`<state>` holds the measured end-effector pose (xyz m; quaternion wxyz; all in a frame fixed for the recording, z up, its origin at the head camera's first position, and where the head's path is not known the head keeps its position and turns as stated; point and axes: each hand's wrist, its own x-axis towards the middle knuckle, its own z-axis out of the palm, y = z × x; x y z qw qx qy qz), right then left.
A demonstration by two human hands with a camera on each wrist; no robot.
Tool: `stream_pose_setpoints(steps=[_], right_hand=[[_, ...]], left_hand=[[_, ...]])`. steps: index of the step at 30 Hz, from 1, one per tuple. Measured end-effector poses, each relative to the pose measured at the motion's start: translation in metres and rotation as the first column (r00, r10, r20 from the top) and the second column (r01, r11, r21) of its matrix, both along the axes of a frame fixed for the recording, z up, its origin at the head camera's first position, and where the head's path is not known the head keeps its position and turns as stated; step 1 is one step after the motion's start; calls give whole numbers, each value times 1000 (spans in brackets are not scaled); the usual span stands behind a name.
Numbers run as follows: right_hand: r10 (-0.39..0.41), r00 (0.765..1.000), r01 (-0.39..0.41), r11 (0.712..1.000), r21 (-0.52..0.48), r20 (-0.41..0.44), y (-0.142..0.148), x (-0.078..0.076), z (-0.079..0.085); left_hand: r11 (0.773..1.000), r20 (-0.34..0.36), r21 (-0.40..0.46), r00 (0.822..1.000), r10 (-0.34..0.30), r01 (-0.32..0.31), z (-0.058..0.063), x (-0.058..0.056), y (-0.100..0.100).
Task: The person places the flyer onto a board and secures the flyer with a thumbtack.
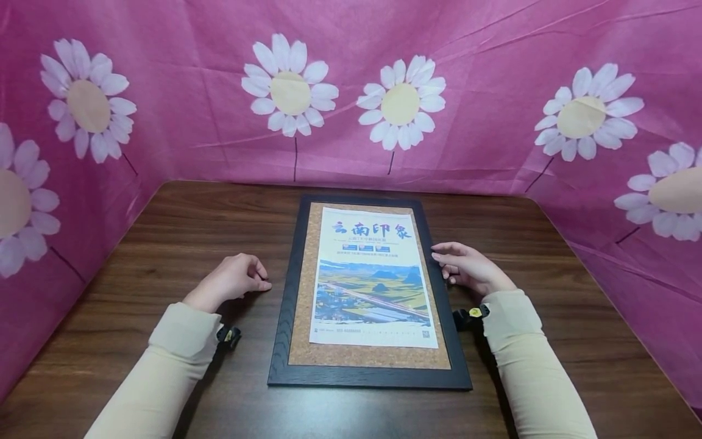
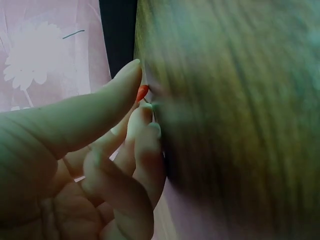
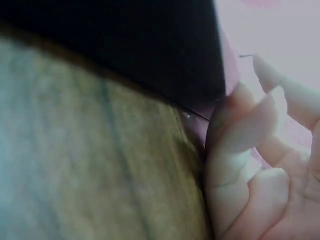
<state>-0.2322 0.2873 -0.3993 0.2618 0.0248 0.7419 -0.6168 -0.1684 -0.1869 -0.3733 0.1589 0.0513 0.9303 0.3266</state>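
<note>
A black-framed cork board (image 1: 384, 356) lies flat on the table, with a printed landscape poster (image 1: 378, 292) on its cork. To the left of the frame, my left hand (image 1: 233, 280) is held low over the wood, thumb and fingertips together. The left wrist view shows a small red push pin (image 2: 142, 92) pinched there, mostly covered by the fingers. My right hand (image 1: 466, 265) is at the board's right side, index finger reaching to the black edge (image 3: 200, 65), the other fingers loosely bent beside it. Nothing shows between them.
Brown wood-grain table (image 1: 548, 256) surrounds the board on every side. A pink cloth (image 1: 351, 24) with large white daisies hangs along the back and both sides. Small black wrist cameras sit below both cuffs.
</note>
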Motion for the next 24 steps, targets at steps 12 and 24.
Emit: stream_pose_setpoints(steps=[12, 24], right_hand=[[139, 987, -128, 984, 121, -86, 4, 3, -1], [199, 976, -188, 974, 124, -91, 4, 7, -3]], left_hand=[[999, -17, -39, 1000, -17, 16, -1, -3, 2], [995, -98, 71, 992, 79, -72, 7, -19, 25]])
